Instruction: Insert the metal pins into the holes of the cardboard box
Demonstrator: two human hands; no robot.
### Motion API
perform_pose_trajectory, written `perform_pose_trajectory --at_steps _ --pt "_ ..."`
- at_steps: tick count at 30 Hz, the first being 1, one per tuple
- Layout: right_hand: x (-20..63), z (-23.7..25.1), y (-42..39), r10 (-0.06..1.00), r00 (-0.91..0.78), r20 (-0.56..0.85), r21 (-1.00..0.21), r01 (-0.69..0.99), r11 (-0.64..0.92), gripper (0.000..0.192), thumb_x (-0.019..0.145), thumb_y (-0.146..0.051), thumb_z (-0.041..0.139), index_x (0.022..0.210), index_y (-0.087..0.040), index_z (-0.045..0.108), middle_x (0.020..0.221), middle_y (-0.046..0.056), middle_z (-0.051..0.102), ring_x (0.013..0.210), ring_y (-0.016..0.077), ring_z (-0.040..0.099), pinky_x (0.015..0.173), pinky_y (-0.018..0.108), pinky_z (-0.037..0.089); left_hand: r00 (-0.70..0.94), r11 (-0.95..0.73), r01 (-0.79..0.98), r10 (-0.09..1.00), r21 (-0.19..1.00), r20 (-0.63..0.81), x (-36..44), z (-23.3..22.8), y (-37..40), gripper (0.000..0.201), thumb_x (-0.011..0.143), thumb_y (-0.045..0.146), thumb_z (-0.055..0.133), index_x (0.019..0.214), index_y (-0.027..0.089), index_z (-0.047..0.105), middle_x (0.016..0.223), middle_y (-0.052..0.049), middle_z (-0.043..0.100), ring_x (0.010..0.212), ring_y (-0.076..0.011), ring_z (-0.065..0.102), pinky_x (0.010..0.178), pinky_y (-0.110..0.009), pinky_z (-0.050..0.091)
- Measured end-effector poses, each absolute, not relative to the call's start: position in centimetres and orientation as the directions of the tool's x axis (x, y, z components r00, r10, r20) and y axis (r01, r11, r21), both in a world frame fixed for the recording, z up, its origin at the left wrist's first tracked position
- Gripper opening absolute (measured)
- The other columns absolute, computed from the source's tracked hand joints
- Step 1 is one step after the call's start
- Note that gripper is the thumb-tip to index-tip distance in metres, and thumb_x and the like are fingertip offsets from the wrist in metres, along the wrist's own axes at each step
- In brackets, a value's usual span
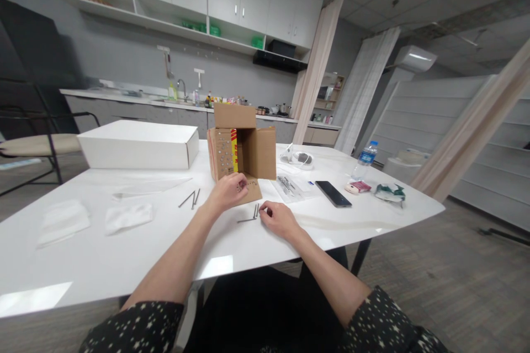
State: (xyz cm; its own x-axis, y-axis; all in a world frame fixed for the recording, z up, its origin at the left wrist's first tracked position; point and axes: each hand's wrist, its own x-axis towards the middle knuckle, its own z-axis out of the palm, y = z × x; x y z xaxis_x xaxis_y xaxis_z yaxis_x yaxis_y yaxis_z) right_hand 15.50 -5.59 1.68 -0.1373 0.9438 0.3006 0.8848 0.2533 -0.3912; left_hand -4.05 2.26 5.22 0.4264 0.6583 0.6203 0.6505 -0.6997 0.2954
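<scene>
An open cardboard box stands on the white table, its mouth turned partly towards me, with rows of small silvery round spots on one side. My left hand is at the box's lowered front flap, fingers curled closed; what they hold, if anything, is hidden. Several dark nails lie just in front of the flap. Beside them my right hand rests on the table, thumb and forefinger drawn together at the rightmost nail. Whether that nail is gripped or only touched I cannot tell. More nails lie left of my left wrist.
A long white box stands at the back left, with folded white cloths nearer me. To the right are a clear plastic packet, a phone, a pink packet, a green-and-white packet and a water bottle. White cables lie behind.
</scene>
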Motion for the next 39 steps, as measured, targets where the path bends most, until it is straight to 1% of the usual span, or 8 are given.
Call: perform_pose_trajectory --at_steps 3,7,12,17,23,28,33,39 --pt "15.5 1.7 -5.6 0.942 -0.141 0.303 -0.391 0.883 0.258 0.019 0.084 -0.026 0.053 0.09 -0.024 0.071 0.073 0.0 0.07 0.065 0.0144 0.057 0.062 0.025 0.034 0.498 -0.693 0.633 0.705 0.345 0.505 -4.0 5.0 2.1 0.01 0.076 0.022 0.052 0.079 0.019 0.06 0.078 -0.002 0.067 0.072 -0.0151 0.06 0.064 -0.024 0.042" --pt "15.5 1.7 -5.6 0.941 -0.147 0.306 -0.384 0.885 0.263 0.019 0.085 -0.026 0.053 0.09 -0.023 0.072 0.077 0.001 0.071 0.068 0.015 0.058 0.063 0.025 0.035 0.545 -0.674 0.632 0.738 0.384 0.398 -3.9 4.8 2.0 0.011 0.076 0.023 0.052 0.079 0.019 0.062 0.08 -0.002 0.07 0.073 -0.0148 0.061 0.063 -0.023 0.042" --pt "15.6 1.6 -5.5 0.937 -0.156 0.311 -0.382 0.883 0.274 0.019 0.085 -0.026 0.053 0.09 -0.023 0.072 0.075 0.001 0.071 0.066 0.0146 0.057 0.061 0.025 0.034 0.568 -0.661 0.675 0.749 0.329 0.342 -3.5 4.4 1.9 0.011 0.077 0.022 0.053 0.078 0.02 0.064 0.078 -0.002 0.07 0.073 -0.0159 0.062 0.064 -0.023 0.042" --pt "15.7 1.3 -5.3 0.939 -0.155 0.306 -0.388 0.881 0.272 0.02 0.085 -0.028 0.054 0.089 -0.024 0.072 0.074 0.0 0.07 0.065 0.014 0.057 0.061 0.024 0.034 0.584 -0.656 0.7 0.753 0.282 0.302 -3.1 4.3 1.6 0.013 0.077 0.02 0.053 0.077 0.02 0.066 0.076 -0.003 0.069 0.07 -0.0156 0.061 0.062 -0.023 0.041" --pt "15.8 1.4 -5.4 0.928 -0.21 0.308 -0.413 0.849 0.33 0.022 0.085 -0.027 0.053 0.091 -0.024 0.075 0.074 0.0 0.071 0.066 0.014 0.057 0.064 0.023 0.037 0.615 -0.67 0.689 0.742 0.277 0.265 -3.0 4.4 1.4 0.013 0.074 0.022 0.054 0.077 0.02 0.067 0.077 -0.002 0.07 0.068 -0.0155 0.06 0.059 -0.024 0.039" --pt "15.7 1.5 -5.5 0.904 -0.29 0.315 -0.428 0.807 0.408 0.027 0.085 -0.022 0.052 0.097 -0.026 0.076 0.088 0.001 0.075 0.074 0.015 0.062 0.073 0.024 0.042 0.635 -0.684 0.663 0.729 0.304 0.257 -3.1 4.0 1.7 0.016 0.076 0.026 0.055 0.078 0.02 0.069 0.078 -0.003 0.071 0.07 -0.016 0.062 0.06 -0.024 0.04" --pt "15.7 1.5 -5.4 0.907 -0.31 0.284 -0.408 0.818 0.407 0.032 0.085 -0.021 0.052 0.106 -0.027 0.075 0.099 0.002 0.075 0.084 0.0172 0.064 0.082 0.025 0.043 0.646 -0.693 0.648 0.72 0.316 0.255 -2.9 4.0 1.6 0.019 0.077 0.032 0.056 0.08 0.02 0.07 0.082 -0.003 0.072 0.072 -0.0162 0.062 0.062 -0.024 0.042" --pt "15.7 1.7 -5.4 0.899 -0.329 0.29 -0.398 0.813 0.426 0.035 0.086 -0.019 0.05 0.11 -0.028 0.073 0.105 0.001 0.074 0.09 0.0176 0.064 0.084 0.025 0.043 0.647 -0.687 0.662 0.725 0.3 0.234 -2.9 3.7 1.6 0.021 0.075 0.038 0.059 0.079 0.019 0.068 0.083 -0.004 0.071 0.073 -0.0166 0.062 0.06 -0.024 0.041"
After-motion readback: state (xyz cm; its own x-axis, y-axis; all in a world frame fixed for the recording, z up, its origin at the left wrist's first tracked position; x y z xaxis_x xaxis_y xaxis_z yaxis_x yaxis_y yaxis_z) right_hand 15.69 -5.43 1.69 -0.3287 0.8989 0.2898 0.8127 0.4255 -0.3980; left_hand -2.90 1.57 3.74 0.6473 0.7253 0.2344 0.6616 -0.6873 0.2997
